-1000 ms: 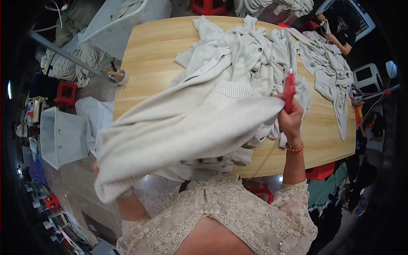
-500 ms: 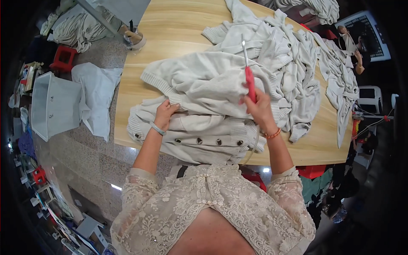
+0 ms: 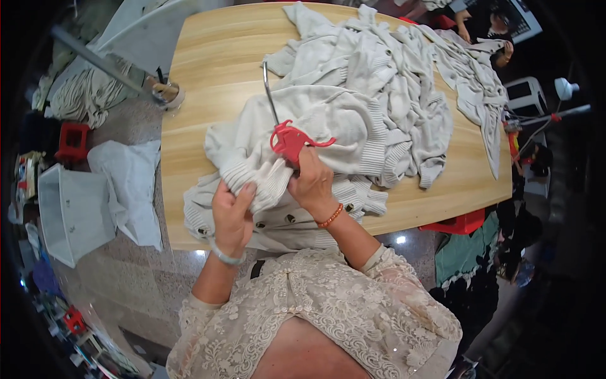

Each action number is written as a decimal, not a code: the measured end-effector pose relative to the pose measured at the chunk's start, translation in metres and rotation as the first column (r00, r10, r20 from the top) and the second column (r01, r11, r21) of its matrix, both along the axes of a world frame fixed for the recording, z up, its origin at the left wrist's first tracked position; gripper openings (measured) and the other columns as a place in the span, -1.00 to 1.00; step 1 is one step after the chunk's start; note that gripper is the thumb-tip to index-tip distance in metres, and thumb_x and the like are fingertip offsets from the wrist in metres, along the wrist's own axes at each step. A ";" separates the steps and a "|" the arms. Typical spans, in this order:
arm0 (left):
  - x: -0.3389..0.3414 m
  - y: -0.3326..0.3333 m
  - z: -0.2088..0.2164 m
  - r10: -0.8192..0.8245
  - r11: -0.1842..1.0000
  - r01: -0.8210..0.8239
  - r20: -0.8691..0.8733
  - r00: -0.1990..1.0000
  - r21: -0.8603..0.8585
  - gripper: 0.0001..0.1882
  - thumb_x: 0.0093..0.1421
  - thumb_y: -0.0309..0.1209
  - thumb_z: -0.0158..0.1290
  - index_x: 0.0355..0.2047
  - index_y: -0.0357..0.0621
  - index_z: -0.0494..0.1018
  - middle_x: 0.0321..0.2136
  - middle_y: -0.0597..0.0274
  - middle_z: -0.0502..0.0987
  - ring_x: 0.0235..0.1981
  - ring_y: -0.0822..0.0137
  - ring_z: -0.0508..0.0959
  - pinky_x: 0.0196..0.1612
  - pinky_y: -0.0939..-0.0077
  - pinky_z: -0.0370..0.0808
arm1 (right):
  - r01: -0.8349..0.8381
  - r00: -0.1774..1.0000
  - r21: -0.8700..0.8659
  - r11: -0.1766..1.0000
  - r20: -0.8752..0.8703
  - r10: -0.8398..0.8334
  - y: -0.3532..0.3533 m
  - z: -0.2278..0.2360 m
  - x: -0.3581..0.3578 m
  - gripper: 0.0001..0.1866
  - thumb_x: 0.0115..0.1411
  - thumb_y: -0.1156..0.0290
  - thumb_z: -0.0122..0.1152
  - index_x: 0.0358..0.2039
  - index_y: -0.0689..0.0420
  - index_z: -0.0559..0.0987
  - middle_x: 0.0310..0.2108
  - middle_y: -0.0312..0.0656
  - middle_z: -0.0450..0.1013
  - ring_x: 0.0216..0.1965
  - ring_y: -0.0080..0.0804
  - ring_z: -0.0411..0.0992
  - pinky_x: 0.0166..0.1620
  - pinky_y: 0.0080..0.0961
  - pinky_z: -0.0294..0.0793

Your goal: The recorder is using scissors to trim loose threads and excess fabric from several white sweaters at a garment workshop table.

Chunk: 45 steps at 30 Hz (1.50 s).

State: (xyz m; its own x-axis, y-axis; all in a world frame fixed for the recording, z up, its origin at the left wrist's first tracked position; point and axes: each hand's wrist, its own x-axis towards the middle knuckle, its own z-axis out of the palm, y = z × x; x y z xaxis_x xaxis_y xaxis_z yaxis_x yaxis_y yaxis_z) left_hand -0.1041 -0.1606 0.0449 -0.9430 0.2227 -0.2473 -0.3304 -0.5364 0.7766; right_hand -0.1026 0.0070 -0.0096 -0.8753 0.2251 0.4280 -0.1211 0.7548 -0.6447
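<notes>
Tabletop [image 3: 196,69] shows pale wood and room to move along its left edge. Near the front edge, the left hand [image 3: 231,218] pinches the ribbed end of a cream sweater [image 3: 338,114]; the right hand [image 3: 314,182] grips a red tool [image 3: 290,141] with a bent metal tube [image 3: 269,95], some fingers hidden. More sweaters [image 3: 404,95] tangle toward the far edge, hard to separate. The tabletop shows again at the near-right corner, over a half-hidden red stool [image 3: 456,223].

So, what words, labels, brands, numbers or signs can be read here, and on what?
None can be read.
White plastic bin: dark marks, too small to read.
Pale-framed dark board, upper right: any writing is too blurred.
Red blow gun and cream knit garment: no lettering I can see.
</notes>
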 end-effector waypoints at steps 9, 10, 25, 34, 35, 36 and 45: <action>0.027 -0.135 0.027 0.510 0.854 -0.508 -0.010 0.860 -0.113 -0.74 0.23 -0.38 0.02 -0.09 -0.18 0.41 -0.31 0.24 0.54 -0.58 0.58 0.45 -0.68 0.78 0.37 | 0.427 0.903 0.165 0.889 -0.024 -0.429 0.108 0.029 0.047 -0.65 0.01 0.43 0.30 -0.16 0.19 0.48 -0.35 -0.04 0.49 -0.32 -0.14 0.51 -0.26 -0.36 0.48; 0.037 -0.159 0.021 0.461 0.831 -0.486 -0.153 0.874 -0.272 -0.66 0.19 -0.49 0.02 -0.01 -0.23 0.36 -0.14 0.07 0.45 -0.26 0.31 0.44 -0.30 0.52 0.39 | 0.361 0.933 0.068 0.930 -0.018 -0.361 0.117 0.036 0.063 -0.61 0.01 0.57 0.23 -0.09 0.17 0.49 -0.34 -0.19 0.51 -0.31 -0.39 0.51 -0.22 -0.50 0.49; 0.044 -0.266 -0.168 0.371 0.913 -0.405 0.517 0.772 -0.050 -0.80 0.28 -0.41 -0.02 -0.19 -0.32 0.38 -0.31 0.03 0.52 -0.35 0.33 0.57 -0.34 0.59 0.59 | 0.074 0.733 0.411 0.908 0.595 -0.329 0.154 0.009 0.112 -0.83 0.06 0.39 0.20 -0.38 0.24 0.55 -0.40 0.17 0.49 -0.31 0.10 0.49 -0.22 -0.08 0.47; 0.074 -0.113 -0.113 -0.326 0.500 -0.175 -0.371 0.869 -0.848 -0.45 0.13 -0.62 -0.01 0.17 -0.24 0.22 0.06 -0.01 0.39 0.12 0.14 0.39 0.18 0.31 0.32 | 0.173 0.707 0.658 0.733 0.435 -0.557 0.156 -0.029 0.174 -0.82 0.14 0.54 0.03 -0.21 0.21 0.42 -0.26 0.06 0.37 -0.20 0.08 0.41 -0.20 -0.10 0.43; 0.080 -0.091 -0.110 -0.503 0.513 -0.147 -0.435 0.747 -0.846 -0.46 0.11 -0.60 0.03 0.15 -0.23 0.26 0.07 -0.03 0.39 0.13 0.08 0.38 0.19 0.26 0.30 | 0.220 0.763 0.596 0.772 0.388 -0.517 0.153 -0.032 0.180 -0.80 0.14 0.57 0.03 -0.19 0.20 0.40 -0.25 0.07 0.35 -0.20 0.08 0.42 -0.20 -0.10 0.44; 0.081 -0.068 -0.108 -0.651 0.522 -0.118 -0.483 0.585 -0.845 -0.47 0.09 -0.58 0.07 0.12 -0.22 0.30 0.07 -0.05 0.38 0.14 0.02 0.37 0.20 0.20 0.29 | 0.277 0.769 0.463 0.842 0.419 -0.483 0.146 -0.028 0.183 -0.74 0.10 0.60 0.06 -0.17 0.16 0.37 -0.29 0.04 0.36 -0.20 0.10 0.42 -0.19 -0.10 0.43; 0.062 0.069 -0.187 -0.923 0.380 -0.160 -0.384 -0.005 -0.911 -0.22 0.06 -0.11 0.16 0.25 -0.06 0.16 0.32 0.05 0.05 0.36 0.00 -0.02 0.37 0.11 -0.05 | -0.187 0.737 0.409 0.893 0.659 -0.147 0.135 0.007 0.236 -0.77 -0.02 0.54 0.21 -0.29 0.12 0.47 -0.35 0.01 0.48 -0.30 0.04 0.45 -0.25 -0.11 0.42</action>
